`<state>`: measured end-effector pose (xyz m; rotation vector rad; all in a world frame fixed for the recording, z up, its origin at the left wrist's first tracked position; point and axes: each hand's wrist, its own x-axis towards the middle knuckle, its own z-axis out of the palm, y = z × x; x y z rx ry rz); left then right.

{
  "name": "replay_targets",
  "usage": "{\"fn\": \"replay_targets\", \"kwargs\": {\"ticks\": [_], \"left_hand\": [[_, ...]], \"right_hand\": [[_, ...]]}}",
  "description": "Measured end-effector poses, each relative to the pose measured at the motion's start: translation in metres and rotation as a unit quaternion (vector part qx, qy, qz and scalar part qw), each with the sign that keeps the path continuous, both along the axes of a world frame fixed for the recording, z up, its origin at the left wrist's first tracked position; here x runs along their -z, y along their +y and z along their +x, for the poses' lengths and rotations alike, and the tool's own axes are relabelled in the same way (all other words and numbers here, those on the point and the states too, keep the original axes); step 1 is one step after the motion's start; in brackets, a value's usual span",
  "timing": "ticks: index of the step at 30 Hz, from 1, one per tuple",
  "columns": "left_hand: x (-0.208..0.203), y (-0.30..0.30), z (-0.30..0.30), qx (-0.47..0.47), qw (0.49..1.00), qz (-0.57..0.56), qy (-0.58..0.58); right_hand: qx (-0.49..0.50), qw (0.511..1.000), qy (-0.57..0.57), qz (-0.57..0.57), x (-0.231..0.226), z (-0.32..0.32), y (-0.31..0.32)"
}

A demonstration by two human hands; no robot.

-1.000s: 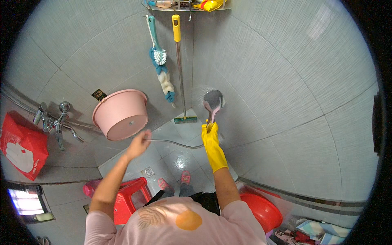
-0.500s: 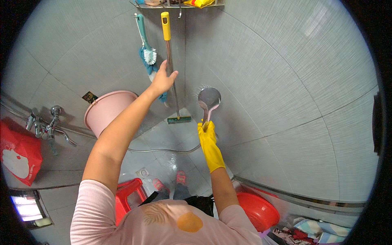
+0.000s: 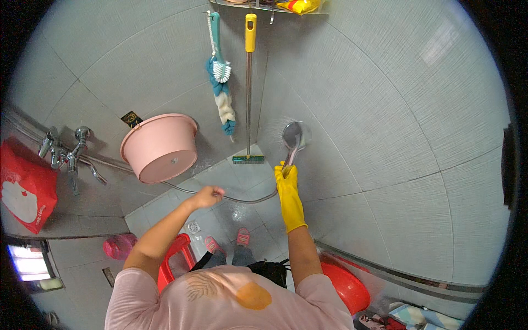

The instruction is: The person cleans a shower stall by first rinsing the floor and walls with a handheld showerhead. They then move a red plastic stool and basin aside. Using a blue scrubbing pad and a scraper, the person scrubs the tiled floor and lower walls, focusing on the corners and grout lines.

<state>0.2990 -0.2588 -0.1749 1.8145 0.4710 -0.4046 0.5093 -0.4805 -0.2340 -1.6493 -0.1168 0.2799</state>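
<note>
My right hand (image 3: 287, 179), in a yellow rubber glove, is wrapped round the handle of a shower head (image 3: 293, 133). Water fans out from the shower head against the grey tiled wall on the right. A metal hose (image 3: 247, 201) runs from it leftward, low over the floor. My bare left hand (image 3: 208, 197) hovers near that hose with its fingers curled in, and no object shows in it. In the corner stands a brush (image 3: 248, 99) with a yellow-topped metal pole and green head. Beside it hang a teal-handled scrub brush (image 3: 221, 70) and a blue-and-white braided scrubber (image 3: 224, 107).
A pink basin (image 3: 165, 151) hangs on the left wall, near chrome taps (image 3: 71, 154) and a red bag (image 3: 27, 190). Close to my legs are a red stool (image 3: 181, 247) and a red basin (image 3: 349, 286). A corner shelf (image 3: 264, 7) juts out above. The floor tiles look wet.
My left hand has come down and back from beside the hanging brushes, its fingers now curled. My right hand still holds the spraying shower head. The view has shifted slightly.
</note>
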Motion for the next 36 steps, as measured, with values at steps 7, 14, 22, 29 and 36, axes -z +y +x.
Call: {"fn": "replay_targets", "kwargs": {"ticks": [7, 14, 22, 29, 36], "left_hand": [[0.013, -0.008, -0.122, -0.110, 0.991, -0.058, 0.045], [0.019, -0.001, -0.174, -0.196, 0.973, -0.111, 0.042], [0.065, 0.013, -0.152, -0.045, 0.997, -0.027, -0.058], [0.038, -0.003, -0.118, 0.216, 0.965, 0.099, -0.114], [0.020, -0.028, -0.101, 0.291, 0.950, 0.051, -0.104]], "right_hand": [[0.088, 0.960, -0.091, -0.251, -0.034, -0.036, -0.037], [0.150, 0.924, -0.134, -0.326, -0.001, -0.074, -0.115], [0.368, 0.924, -0.007, -0.103, 0.030, -0.129, -0.180], [0.378, 0.923, 0.054, 0.057, -0.024, -0.177, -0.159], [0.325, 0.921, 0.021, 0.212, -0.116, -0.209, -0.096]]}}
